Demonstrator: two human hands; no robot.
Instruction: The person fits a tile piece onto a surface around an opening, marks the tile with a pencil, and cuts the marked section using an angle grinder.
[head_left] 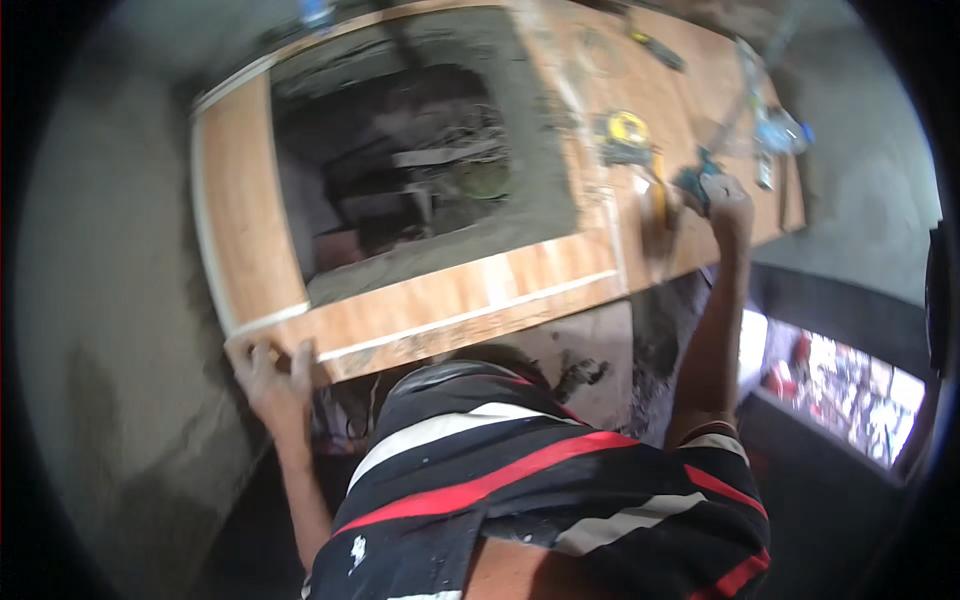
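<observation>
A plywood panel (239, 200) with white edge strips frames a rectangular opening lined with rough grey mortar (540, 200). My left hand (275, 380) touches the near left corner, thumb and fingers apart. At the panel's right part, my right hand (725, 195) is closed on a teal tool (697, 180) whose exact kind is blurred. Just left of it lie a yellow tape measure (625, 135) and a thin yellow tool (659, 195). Farther back are a black-and-yellow hand tool (657, 50), a long metal bar (750, 85) and a blue-and-clear plastic item (785, 132).
Bare plastered walls stand at left (110, 300) and right (860, 200). Loose debris (440, 160) shows down inside the opening. A bright window-like opening (840, 385) is at lower right. A small blue object (315, 14) sits at the panel's far edge.
</observation>
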